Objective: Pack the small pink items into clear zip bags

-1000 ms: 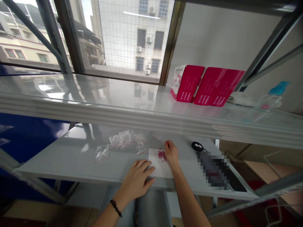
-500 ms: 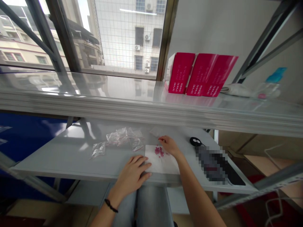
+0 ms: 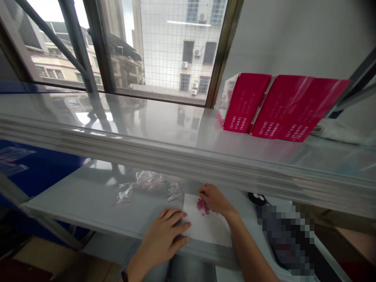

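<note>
Left hand point(image 3: 164, 235) lies flat, fingers spread, pinning the white paper sheet point(image 3: 208, 227) at its left edge. Right hand point(image 3: 214, 199), fingers bunched, touches the small pink beads point(image 3: 202, 205) heaped on the sheet (grip itself hidden, can't tell). Best w/ paper held still, picking light, few at a time, near the clear bags point(image 3: 147, 186)

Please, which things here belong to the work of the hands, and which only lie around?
In use: left hand and right hand, white sheet, pink beads, small clear bags.

Lying about: red boxes on the upper shelf, black round thing.
</note>
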{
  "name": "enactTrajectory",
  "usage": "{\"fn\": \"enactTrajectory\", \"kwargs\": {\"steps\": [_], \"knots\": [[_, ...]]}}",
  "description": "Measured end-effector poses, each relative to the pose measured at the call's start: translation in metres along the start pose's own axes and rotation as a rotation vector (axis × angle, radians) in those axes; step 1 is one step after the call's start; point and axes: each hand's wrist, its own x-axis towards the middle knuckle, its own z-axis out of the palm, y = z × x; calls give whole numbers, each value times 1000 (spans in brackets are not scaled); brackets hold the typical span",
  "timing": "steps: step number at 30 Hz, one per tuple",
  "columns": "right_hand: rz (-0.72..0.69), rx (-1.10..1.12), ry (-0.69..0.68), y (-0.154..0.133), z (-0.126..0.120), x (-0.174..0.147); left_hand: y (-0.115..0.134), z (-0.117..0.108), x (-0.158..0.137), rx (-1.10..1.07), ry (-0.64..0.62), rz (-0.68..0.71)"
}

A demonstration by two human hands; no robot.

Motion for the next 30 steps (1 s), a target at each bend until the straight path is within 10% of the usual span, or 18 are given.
{"fn": "enactTrajectory", "kwargs": {"steps": [12,30], "knots": [[-29,113,3,5,-12,-22,-2,3,1,-94,32,-38],[-155,148,306,-10,-4,-73,-37,8,-14,-417,501,-450]]}}
